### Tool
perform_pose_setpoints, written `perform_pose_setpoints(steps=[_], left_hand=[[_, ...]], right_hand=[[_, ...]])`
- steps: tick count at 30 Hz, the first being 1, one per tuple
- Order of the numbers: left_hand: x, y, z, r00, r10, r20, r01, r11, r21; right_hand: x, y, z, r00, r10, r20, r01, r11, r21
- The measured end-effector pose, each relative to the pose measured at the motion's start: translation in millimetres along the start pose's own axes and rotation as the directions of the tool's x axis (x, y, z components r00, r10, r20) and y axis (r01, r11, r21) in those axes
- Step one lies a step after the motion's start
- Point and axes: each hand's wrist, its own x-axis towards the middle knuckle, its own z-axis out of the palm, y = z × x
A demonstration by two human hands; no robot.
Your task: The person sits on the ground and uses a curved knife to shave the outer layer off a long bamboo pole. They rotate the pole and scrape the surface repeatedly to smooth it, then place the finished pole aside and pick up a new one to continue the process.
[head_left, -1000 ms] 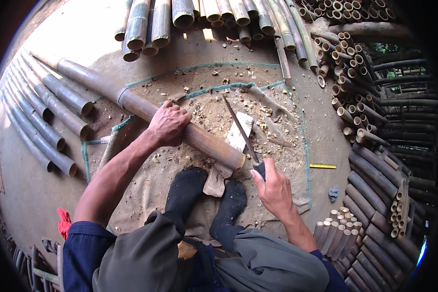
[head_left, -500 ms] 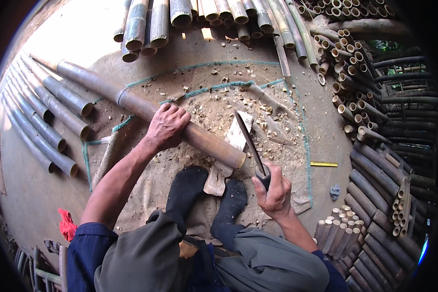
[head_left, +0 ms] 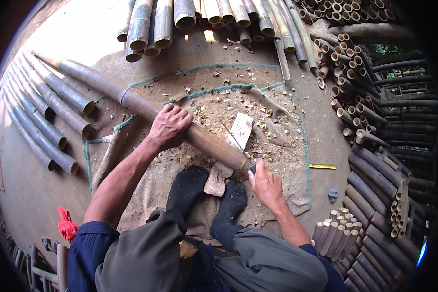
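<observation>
A long brown bamboo pole (head_left: 210,146) slants from the far left down to its cut end in front of my feet. My left hand (head_left: 170,127) is wrapped round it, some way back from that end. My right hand (head_left: 267,186) grips the handle of a machete (head_left: 234,138), just right of the cut end. Its blade shows as a thin dark line, nearly edge-on, close beside the pole's end; whether it touches the bamboo I cannot tell. Below the pole's end lies a worn wooden block (head_left: 215,183), between my socked feet. A pale wooden block (head_left: 242,130) lies beyond the blade.
Wood chips cover a sackcloth (head_left: 277,170) with green edging. Bamboo poles (head_left: 65,95) lie at the left, more poles (head_left: 185,14) at the far side. Cut bamboo pieces (head_left: 338,233) stand at right, near stacked ones. A yellow ruler (head_left: 322,166) and red cloth (head_left: 67,225) lie outside the mat.
My right hand has moved slightly, and the machete has turned from showing its broad side to nearly edge-on, its tip swinging left. My left hand keeps its hold on the pole.
</observation>
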Motion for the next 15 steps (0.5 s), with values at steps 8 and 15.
perform_pose_setpoints(steps=[8, 15], left_hand=[[-12.8, 0.1, -0.4, 0.993, 0.005, -0.121, 0.005, 0.997, 0.077], [1.4, 10.9, -12.7, 0.989, -0.115, 0.093, 0.113, 0.993, 0.03]], right_hand=[[-24.7, -35.2, -50.3, 0.885, -0.236, -0.402, 0.356, 0.899, 0.257], [-0.1, 17.1, -16.2, 0.998, 0.007, 0.062, -0.012, 0.997, 0.083]])
